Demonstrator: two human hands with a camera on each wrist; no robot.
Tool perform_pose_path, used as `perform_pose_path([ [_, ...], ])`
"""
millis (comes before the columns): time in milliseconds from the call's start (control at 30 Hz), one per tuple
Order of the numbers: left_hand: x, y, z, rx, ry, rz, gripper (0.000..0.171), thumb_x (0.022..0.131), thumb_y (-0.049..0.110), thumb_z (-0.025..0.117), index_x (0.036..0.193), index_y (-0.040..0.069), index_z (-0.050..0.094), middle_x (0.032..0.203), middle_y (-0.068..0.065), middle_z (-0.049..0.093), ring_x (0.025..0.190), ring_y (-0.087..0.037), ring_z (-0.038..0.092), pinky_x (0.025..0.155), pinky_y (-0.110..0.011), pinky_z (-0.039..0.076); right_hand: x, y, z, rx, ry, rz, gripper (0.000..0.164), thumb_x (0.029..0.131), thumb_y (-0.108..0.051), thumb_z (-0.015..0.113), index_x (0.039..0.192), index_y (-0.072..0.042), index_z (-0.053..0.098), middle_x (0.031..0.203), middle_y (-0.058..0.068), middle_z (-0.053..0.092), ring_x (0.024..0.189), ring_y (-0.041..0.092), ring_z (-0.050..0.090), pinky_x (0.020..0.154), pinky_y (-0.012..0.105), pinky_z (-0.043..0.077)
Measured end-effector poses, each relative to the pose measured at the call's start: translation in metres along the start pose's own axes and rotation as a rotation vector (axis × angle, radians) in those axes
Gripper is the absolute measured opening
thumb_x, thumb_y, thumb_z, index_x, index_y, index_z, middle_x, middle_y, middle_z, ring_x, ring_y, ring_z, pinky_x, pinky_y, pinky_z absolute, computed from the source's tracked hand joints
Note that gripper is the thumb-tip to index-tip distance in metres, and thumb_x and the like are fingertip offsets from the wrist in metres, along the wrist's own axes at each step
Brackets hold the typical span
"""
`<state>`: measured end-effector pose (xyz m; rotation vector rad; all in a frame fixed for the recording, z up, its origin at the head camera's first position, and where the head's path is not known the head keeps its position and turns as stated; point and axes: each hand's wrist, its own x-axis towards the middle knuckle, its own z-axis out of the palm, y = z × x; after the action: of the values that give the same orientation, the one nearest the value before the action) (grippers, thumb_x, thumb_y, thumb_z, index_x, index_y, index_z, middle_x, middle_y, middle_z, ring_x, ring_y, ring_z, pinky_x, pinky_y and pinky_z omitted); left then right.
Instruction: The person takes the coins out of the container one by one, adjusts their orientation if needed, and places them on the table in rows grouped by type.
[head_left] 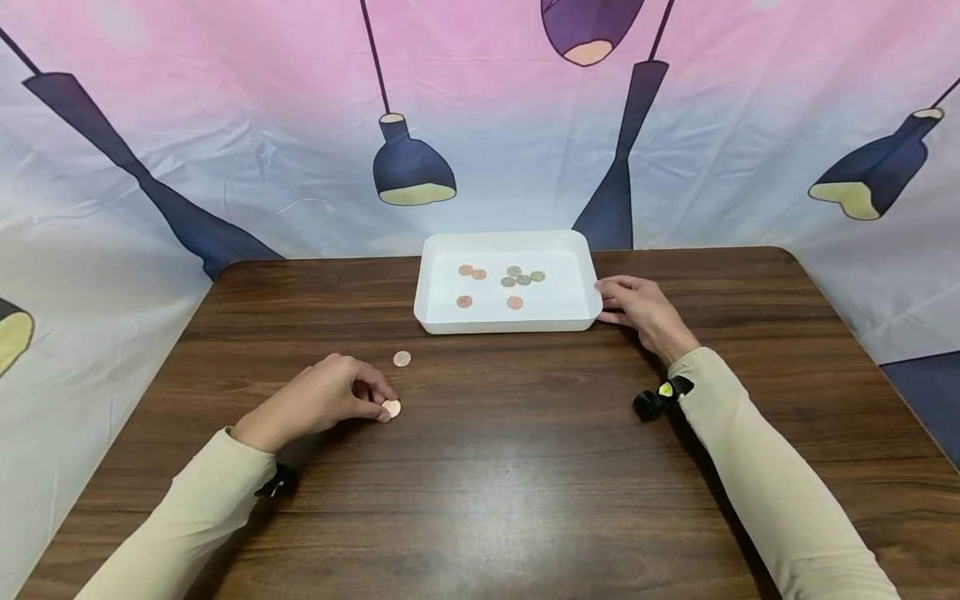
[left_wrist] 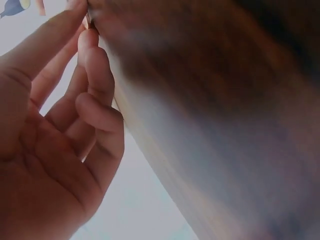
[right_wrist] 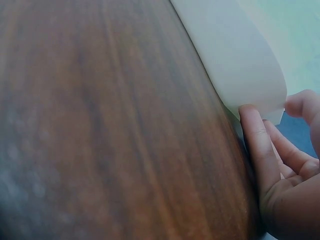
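Note:
My left hand is low over the table, thumb and fingertips pinching the edge of a copper-coloured coin. In the left wrist view, only a sliver of that coin shows between the fingertips. A second coin lies flat on the wood just beyond the hand. At the back stands a shallow white tray, holding several copper coins and several silvery coins. My right hand touches the tray's right end, its thumb along the outer wall and a fingertip right at the rim.
The dark wood table ends just behind the tray. A cloth backdrop printed with hanging lamps closes off the back. Each wrist wears a black strap, and a small black device hangs at the right one.

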<state>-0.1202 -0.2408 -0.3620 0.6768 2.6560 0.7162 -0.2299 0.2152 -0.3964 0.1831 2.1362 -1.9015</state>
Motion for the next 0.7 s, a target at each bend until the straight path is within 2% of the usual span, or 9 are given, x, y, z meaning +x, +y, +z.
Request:
perform_pose_path([
  [167, -0.001, 0.005, 0.002, 0.046, 0.015, -0.026, 0.01, 0.088, 0.024, 0.089, 0.093, 0.028, 0.081, 0.078, 0.018, 0.067, 0.074, -0.002, 0.061, 0.069, -0.027, 0.05, 0.0, -0.001, 0.001, -0.006, -0.002, 0.006, 0.053, 0.107, -0.027, 0.061, 0.147, 0.006, 0.051, 0.118, 0.009, 0.062, 0.095, 0.009, 0.068, 0.088, 0.023, 0.06],
  [367, -0.003, 0.01, 0.004, 0.106, 0.023, -0.053, 0.015, 0.089, 0.025, 0.087, 0.084, 0.032, 0.075, 0.076, 0.019, 0.065, 0.073, -0.002, 0.06, 0.067, -0.029, 0.05, 0.0, -0.002, 0.0, -0.009, -0.006, 0.009, 0.055, 0.107, -0.028, 0.062, 0.149, 0.005, 0.05, 0.12, 0.01, 0.061, 0.096, 0.009, 0.067, 0.089, 0.023, 0.06],
  [700, -0.003, 0.012, 0.004, 0.114, -0.003, -0.031, 0.015, 0.091, 0.025, 0.086, 0.085, 0.033, 0.075, 0.075, 0.02, 0.065, 0.072, -0.002, 0.06, 0.066, -0.029, 0.05, 0.001, -0.001, 0.0, -0.005, -0.008, 0.011, 0.054, 0.107, -0.027, 0.061, 0.149, 0.005, 0.05, 0.122, 0.011, 0.06, 0.096, 0.009, 0.067, 0.09, 0.023, 0.06],
])
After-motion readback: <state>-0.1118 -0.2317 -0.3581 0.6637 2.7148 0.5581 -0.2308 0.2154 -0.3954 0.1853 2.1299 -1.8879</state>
